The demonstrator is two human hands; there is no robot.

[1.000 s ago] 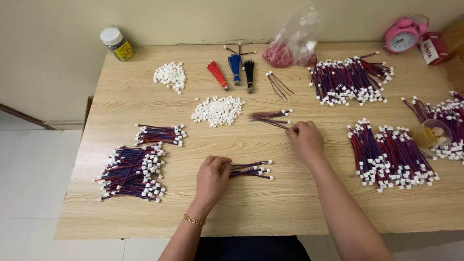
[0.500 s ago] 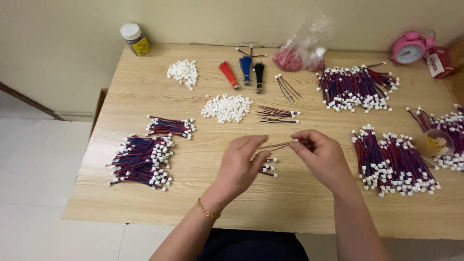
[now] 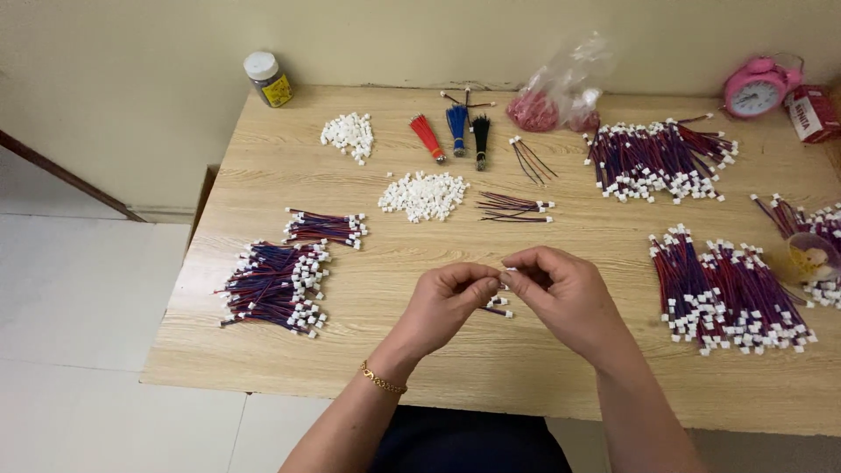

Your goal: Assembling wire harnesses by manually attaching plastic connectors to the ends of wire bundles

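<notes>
Wooden table (image 3: 263,175): bundles of red-blue leads to either side. Left hand (image 3: 447,302) and right hand (image 3: 561,293): fingertips pinched together on one short wire lead (image 3: 501,282), its long axis left-right between them, above the table's near-middle, equally near both.

I am seeing a small jar (image 3: 268,79) with a white lid and yellow label standing at the bench's (image 3: 289,197) far left corner. A clear plastic bag (image 3: 565,83) of red pieces is lying at the far middle. A red packet (image 3: 812,112) is sitting at the far right edge.
</notes>
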